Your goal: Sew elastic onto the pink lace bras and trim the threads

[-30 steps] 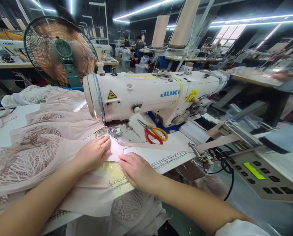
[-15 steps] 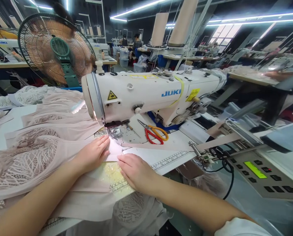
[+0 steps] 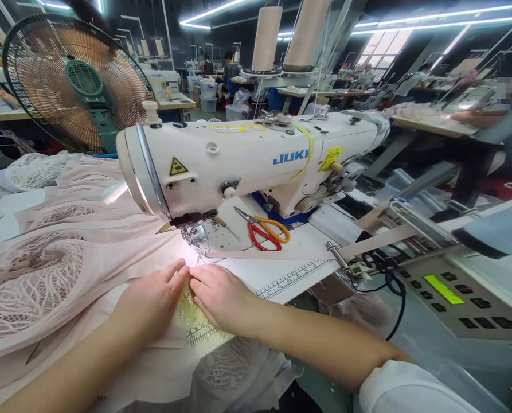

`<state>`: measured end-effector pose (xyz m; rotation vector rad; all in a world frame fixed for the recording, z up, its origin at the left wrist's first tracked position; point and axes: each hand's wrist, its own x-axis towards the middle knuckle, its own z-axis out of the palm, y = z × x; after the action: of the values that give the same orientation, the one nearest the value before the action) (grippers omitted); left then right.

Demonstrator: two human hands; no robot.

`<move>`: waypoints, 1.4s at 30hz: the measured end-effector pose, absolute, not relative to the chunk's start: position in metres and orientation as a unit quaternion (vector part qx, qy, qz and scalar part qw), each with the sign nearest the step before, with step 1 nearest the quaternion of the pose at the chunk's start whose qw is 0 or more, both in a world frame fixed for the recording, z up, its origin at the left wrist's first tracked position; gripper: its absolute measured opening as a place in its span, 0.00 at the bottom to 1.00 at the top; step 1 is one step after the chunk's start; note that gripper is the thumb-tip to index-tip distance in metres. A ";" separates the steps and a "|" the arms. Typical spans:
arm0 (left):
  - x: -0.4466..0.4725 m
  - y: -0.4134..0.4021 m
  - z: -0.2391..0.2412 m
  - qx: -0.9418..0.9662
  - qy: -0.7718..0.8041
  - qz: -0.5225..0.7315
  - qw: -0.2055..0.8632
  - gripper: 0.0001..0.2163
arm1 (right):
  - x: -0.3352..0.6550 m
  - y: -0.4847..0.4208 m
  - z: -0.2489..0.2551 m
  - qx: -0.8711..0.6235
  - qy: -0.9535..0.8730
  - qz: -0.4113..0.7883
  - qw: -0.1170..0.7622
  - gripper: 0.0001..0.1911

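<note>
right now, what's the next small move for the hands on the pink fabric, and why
Probably ease the pink fabric forward toward the presser foot: the left hand and right hand lie flat on it, fingertips meeting just short of the foot.

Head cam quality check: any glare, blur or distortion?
Head view: the machine lamp blows out the fabric just beyond the left hand and right hand, both sharp; fan blades motion-blurred; wide-angle lens bows the sewing machine and ceiling lights; far-right background soft.
</note>
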<state>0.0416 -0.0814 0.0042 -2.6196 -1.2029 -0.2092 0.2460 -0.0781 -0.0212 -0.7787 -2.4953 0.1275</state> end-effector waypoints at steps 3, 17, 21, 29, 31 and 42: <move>0.043 -0.089 0.003 -0.904 -0.388 -0.066 0.167 0.17 | 0.246 -0.078 -0.023 -0.282 -0.918 0.040 0.276 0.15; 0.016 -0.054 -0.002 -0.912 -0.381 -0.096 0.116 0.19 | 0.247 -0.077 -0.026 -0.283 -0.917 0.062 0.275 0.14; 0.009 -0.042 -0.003 -0.913 -0.384 -0.078 0.114 0.22 | 0.248 -0.076 -0.024 -0.285 -0.917 0.057 0.274 0.13; 0.002 -0.022 0.001 -0.907 -0.396 -0.052 0.135 0.26 | 0.247 -0.077 -0.022 -0.287 -0.917 0.067 0.268 0.12; 0.000 -0.017 0.002 -0.904 -0.406 -0.052 0.126 0.26 | 0.248 -0.076 -0.022 -0.284 -0.919 0.068 0.266 0.12; -0.004 -0.013 0.002 -0.890 -0.430 -0.054 0.141 0.24 | 0.215 -0.114 -0.021 -0.237 -0.913 0.038 0.331 0.14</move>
<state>-0.0043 -0.0129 0.0022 -2.5703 -1.2424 -0.1572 0.2153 -0.1143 -0.0209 -0.6208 -2.3860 0.0986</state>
